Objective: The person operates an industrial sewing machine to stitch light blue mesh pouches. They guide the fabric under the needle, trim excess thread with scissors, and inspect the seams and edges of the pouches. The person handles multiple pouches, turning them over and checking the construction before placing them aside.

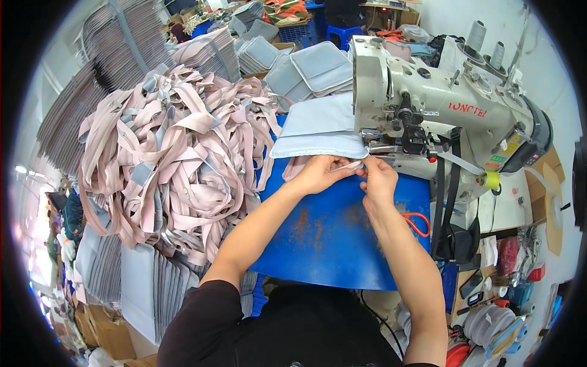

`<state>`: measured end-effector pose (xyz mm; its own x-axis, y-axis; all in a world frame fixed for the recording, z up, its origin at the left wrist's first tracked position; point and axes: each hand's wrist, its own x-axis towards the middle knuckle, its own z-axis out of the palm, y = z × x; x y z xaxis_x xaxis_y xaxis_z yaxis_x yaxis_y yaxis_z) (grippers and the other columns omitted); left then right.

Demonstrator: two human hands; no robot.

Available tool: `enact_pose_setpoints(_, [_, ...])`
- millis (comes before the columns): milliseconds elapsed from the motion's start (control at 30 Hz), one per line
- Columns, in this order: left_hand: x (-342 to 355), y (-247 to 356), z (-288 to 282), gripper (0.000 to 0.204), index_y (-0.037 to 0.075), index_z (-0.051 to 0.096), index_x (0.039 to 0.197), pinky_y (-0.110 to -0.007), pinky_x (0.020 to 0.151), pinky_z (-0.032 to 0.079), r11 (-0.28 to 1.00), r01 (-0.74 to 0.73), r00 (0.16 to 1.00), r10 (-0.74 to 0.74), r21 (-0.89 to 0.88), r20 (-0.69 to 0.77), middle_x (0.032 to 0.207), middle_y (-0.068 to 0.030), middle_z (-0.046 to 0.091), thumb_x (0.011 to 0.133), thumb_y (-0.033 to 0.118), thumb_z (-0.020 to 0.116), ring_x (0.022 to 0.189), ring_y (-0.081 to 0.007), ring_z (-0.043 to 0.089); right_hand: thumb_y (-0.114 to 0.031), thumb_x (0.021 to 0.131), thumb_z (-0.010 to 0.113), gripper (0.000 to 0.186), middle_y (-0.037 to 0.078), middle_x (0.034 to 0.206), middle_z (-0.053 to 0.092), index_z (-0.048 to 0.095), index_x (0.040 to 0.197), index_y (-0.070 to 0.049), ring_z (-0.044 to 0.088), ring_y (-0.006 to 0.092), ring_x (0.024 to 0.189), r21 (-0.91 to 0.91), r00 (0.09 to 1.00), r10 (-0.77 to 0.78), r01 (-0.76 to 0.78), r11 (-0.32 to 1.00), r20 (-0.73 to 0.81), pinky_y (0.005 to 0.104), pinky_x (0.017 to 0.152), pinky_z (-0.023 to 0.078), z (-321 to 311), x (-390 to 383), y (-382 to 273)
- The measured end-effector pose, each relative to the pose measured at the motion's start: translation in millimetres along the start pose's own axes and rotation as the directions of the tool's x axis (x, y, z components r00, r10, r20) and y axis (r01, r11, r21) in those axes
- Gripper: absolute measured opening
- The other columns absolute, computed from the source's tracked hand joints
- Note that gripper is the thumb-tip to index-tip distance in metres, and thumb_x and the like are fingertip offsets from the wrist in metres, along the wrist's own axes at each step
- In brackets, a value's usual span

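My left hand (322,173) and my right hand (379,177) meet over the blue work surface (333,235), both pinching a pale pink strap (348,165) just in front of the sewing machine's needle area (382,147). The strap's loose end (293,166) trails left under my left hand. A light grey padded fabric panel (318,131) lies directly behind my hands, touching the cream sewing machine (428,104). The strap's held part is mostly hidden by my fingers.
A big heap of pink and grey straps (177,153) fills the left. Stacks of grey padded panels (147,281) sit at lower left and more (306,67) behind. Orange-handled scissors (417,223) lie by my right wrist. Black webbing (446,202) hangs from the machine; thread cones (476,37) stand on top.
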<state>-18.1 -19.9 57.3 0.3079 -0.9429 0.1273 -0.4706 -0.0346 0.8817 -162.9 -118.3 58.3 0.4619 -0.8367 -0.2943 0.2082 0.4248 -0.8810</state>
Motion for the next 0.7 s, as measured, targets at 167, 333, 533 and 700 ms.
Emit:
enact_pose_setpoints(167, [-27, 4, -21, 0.027, 0.005, 0.073, 0.107, -0.043, 0.079, 0.054, 0.852, -0.107, 0.994, 0.1, 0.513, 0.041, 0.103, -0.0195, 0.069, 0.088, 0.023, 0.08, 0.092, -0.0372, 0.069, -0.018, 0.095, 0.076, 0.021, 0.007, 0.09, 0.074, 0.071, 0.101, 0.001, 0.073, 0.0125, 0.074, 0.078, 1.0, -0.014, 0.014, 0.997, 0.0, 0.0243, 0.05, 0.044, 1, -1, -3])
enact_pose_setpoints(333, [-30, 38, -39, 0.031, 0.006, 0.068, 0.107, -0.045, 0.088, 0.059, 0.528, -0.455, 0.887, 0.339, 0.717, 0.314, 0.14, -0.0165, 0.061, 0.076, 0.005, 0.071, 0.103, -0.0401, 0.07, -0.02, 0.096, 0.075, 0.026, 0.01, 0.091, 0.074, 0.071, 0.103, 0.005, 0.073, 0.0158, 0.075, 0.052, 0.999, -0.033, 0.034, 0.998, -0.012, 0.0262, 0.054, 0.054, 7, -5, 1])
enact_pose_setpoints(533, [-31, 104, -1, 0.02, 0.001, 0.065, 0.098, -0.041, 0.071, 0.062, 0.37, -0.595, 0.803, 0.32, 0.714, 0.503, 0.106, -0.0155, 0.071, 0.078, 0.002, 0.066, 0.082, -0.0322, 0.073, -0.014, 0.083, 0.076, 0.026, 0.012, 0.089, 0.072, 0.071, 0.1, 0.007, 0.069, 0.0196, 0.073, -0.076, 0.995, -0.023, 0.03, 0.997, 0.095, 0.0335, 0.054, 0.056, -7, -4, -3])
enact_pose_setpoints(700, [-28, 106, 17, 0.019, 0.004, 0.064, 0.097, -0.041, 0.071, 0.059, 0.429, -0.536, 0.844, 0.276, 0.727, 0.459, 0.09, -0.0126, 0.07, 0.079, 0.002, 0.067, 0.085, -0.0325, 0.071, -0.008, 0.079, 0.074, 0.029, 0.012, 0.088, 0.071, 0.07, 0.103, 0.007, 0.067, 0.0193, 0.071, -0.161, 0.98, 0.033, -0.002, 0.987, 0.195, 0.0332, 0.054, 0.053, -12, -7, -11])
